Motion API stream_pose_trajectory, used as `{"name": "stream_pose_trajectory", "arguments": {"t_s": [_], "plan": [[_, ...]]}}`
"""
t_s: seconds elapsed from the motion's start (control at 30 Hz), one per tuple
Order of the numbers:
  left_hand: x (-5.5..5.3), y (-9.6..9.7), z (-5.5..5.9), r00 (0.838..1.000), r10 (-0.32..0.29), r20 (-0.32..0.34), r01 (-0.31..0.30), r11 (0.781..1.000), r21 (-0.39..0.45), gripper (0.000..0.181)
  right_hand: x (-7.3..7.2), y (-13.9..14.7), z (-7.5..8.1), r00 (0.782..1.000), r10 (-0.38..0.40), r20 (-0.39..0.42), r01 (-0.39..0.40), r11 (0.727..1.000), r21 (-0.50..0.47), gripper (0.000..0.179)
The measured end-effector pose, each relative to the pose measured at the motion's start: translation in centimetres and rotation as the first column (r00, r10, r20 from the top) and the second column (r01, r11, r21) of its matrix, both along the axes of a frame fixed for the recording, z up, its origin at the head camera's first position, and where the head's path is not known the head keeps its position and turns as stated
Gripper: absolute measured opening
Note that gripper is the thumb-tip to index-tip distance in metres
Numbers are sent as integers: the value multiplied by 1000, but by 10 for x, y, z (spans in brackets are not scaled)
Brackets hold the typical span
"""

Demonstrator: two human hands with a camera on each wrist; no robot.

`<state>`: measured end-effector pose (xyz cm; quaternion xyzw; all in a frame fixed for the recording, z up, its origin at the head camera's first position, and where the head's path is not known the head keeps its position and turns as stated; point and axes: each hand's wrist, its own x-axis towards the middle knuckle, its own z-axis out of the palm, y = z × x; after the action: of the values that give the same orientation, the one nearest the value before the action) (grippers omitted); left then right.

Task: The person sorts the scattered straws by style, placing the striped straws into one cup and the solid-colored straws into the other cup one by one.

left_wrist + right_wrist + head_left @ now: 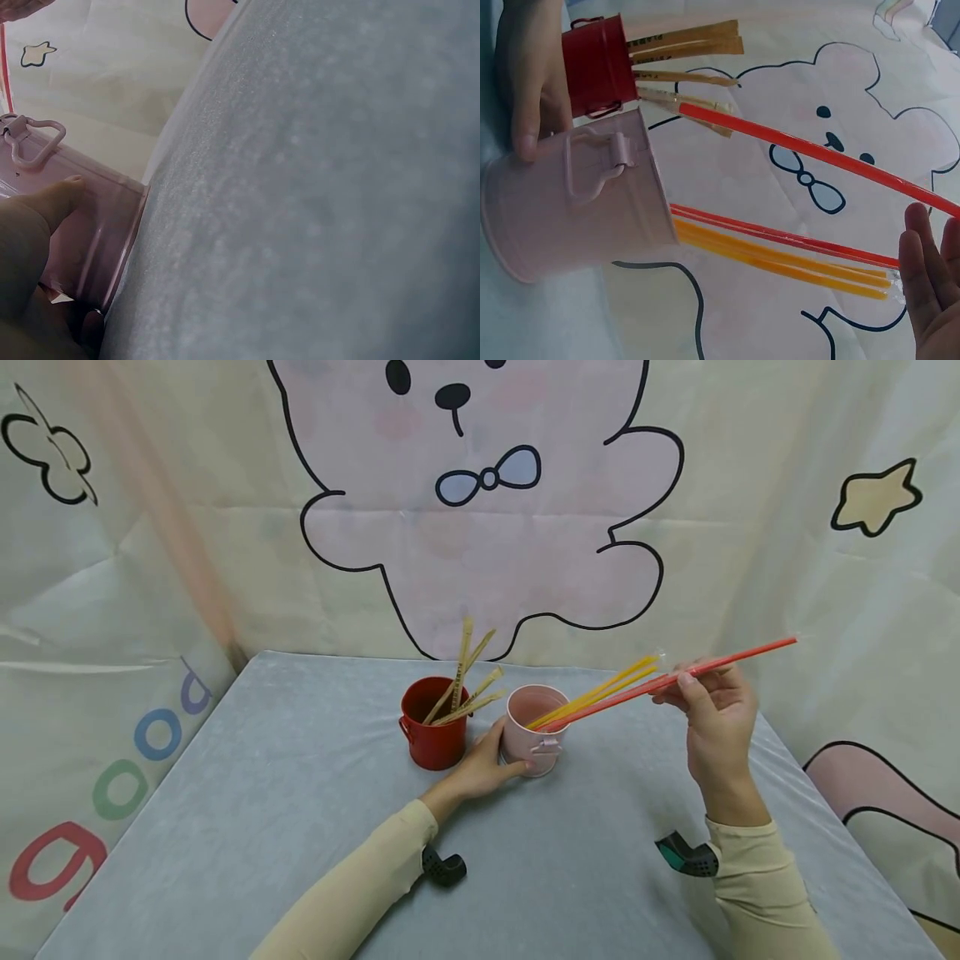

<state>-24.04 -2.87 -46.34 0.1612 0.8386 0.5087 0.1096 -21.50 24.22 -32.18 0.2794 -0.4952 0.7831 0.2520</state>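
My left hand [483, 764] grips a small pink metal bucket [534, 756] low on its side. In the left wrist view the thumb [56, 201] lies across the pink wall. Yellow straws [600, 693] lean out over the bucket's right rim, with red straws [780, 238] beside them in the right wrist view. To the right and higher, my right hand [716, 718] pinches a long red straw [750, 653] between thumb and fingers. Seen from the right wrist, this held straw's lower end is outside the pink bucket, overlapping the paper-wrapped sticks.
Left of the pink bucket stands a red metal bucket [435, 743] with several paper-wrapped sticks [467, 681] in it. Both buckets stand on a table with a grey-blue cloth [300, 827]. A printed curtain [225, 527] hangs behind the table and along its sides.
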Motion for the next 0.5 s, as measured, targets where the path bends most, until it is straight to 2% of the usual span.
{"name": "stream_pose_trajectory", "arguments": {"t_s": [0.33, 0.5], "plan": [[0, 0, -1, 1000, -3, -5, 3, 1000, 0, 88, -5, -1, -5, 999, -27, 31, 30, 996, -80, 14], [0, 0, 0, 1000, -4, -5, 4, 1000, 1, 88, -7, 0, -8, 996, -78, 38, 80, 995, -54, 13]]}}
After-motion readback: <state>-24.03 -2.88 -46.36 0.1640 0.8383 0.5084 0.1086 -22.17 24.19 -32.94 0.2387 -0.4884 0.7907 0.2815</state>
